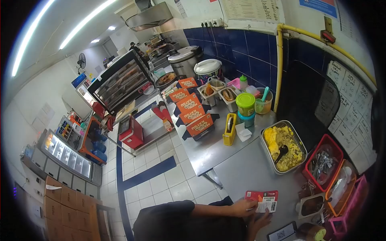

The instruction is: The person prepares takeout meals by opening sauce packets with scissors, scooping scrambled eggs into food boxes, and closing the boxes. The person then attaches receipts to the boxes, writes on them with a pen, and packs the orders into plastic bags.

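A red printed card with a white panel [263, 197] lies low over the steel counter. My left hand [245, 207] has its fingers closed on the card's left side. My right hand [260, 221] holds the lower edge, its fingers partly spread below the card. Just below is a phone [281, 232] with a QR code on its screen. Above the card, a metal tray [296, 166] of yellow scrambled-looking food has a black spoon [282, 151] in it.
Orange printed boxes [191, 110], a yellow tape dispenser [229, 130] and a green-lidded tub [245, 103] stand farther along the counter. A red basket [325, 160] holds small packets; an orange basket [341, 180] and metal container [311, 206] sit nearby. A yellow pipe [279, 68] runs along the wall.
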A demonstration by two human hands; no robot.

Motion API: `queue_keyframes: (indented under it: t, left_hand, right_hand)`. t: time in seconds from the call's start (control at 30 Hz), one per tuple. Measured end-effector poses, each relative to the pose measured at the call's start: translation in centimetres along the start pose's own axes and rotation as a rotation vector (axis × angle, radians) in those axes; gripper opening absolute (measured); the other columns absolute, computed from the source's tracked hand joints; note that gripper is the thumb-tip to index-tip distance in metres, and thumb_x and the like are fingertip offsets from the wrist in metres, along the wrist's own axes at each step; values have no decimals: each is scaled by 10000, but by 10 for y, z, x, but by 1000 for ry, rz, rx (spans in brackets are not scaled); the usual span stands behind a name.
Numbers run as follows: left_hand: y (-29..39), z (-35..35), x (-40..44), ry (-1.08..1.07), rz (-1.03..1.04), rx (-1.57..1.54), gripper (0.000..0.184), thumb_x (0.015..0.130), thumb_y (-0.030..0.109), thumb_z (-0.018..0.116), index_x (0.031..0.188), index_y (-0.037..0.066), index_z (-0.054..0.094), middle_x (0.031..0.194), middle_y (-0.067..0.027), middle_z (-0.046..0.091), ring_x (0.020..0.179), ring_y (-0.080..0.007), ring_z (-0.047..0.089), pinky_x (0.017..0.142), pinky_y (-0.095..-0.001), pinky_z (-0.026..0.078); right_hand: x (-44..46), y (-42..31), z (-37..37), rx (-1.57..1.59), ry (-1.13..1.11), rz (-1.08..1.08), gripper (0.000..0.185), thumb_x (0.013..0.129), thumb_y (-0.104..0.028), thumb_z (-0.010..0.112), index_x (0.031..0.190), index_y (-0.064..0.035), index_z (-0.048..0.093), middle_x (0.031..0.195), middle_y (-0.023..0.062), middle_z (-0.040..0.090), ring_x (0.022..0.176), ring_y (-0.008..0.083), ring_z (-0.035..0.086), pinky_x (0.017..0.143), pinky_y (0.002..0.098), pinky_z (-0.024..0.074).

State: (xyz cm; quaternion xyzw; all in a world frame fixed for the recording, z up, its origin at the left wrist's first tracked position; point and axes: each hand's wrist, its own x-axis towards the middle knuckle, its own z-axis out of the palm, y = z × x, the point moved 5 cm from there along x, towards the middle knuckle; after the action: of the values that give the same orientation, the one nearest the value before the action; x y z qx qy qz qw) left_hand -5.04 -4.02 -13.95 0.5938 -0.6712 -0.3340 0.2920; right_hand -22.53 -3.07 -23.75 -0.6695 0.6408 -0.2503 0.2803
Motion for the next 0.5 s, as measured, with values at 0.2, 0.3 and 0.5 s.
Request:
queue_keyframes:
  t: [0.2, 0.3, 0.5]
  left_hand:
    - [12, -12, 8, 7, -66, 62, 206, 872, 222, 649, 984, 51, 624, 875, -191, 693, 818, -402, 689, 743, -482, 555]
    - [-2, 5, 4, -147, -132, 111, 269, 888, 271, 663, 1078, 82, 633, 1007, -164, 693, 913, -385, 689, 801, -473, 555]
    - [9, -18, 16, 131, -124, -211, 162, 910, 134, 678, 1010, 10, 651, 868, -164, 722, 793, -262, 731, 703, -363, 563]
  right_hand:
    - [-1, -1, -3, -8, 11, -47, 821, 895, -585, 614, 1480, -60, 378, 1535, 380, 221, 1425, 546, 223, 1155, 663, 121]
    - [-9, 11, 5, 24, 79, -164, 838, 916, -572, 623, 1493, -24, 360, 1499, 404, 269, 1390, 562, 244, 1134, 652, 183]
    - [-3, -23, -24, 109, -5, -3, 735, 891, -506, 686, 1484, -178, 401, 1552, 359, 225, 1477, 537, 153, 1147, 725, 63]
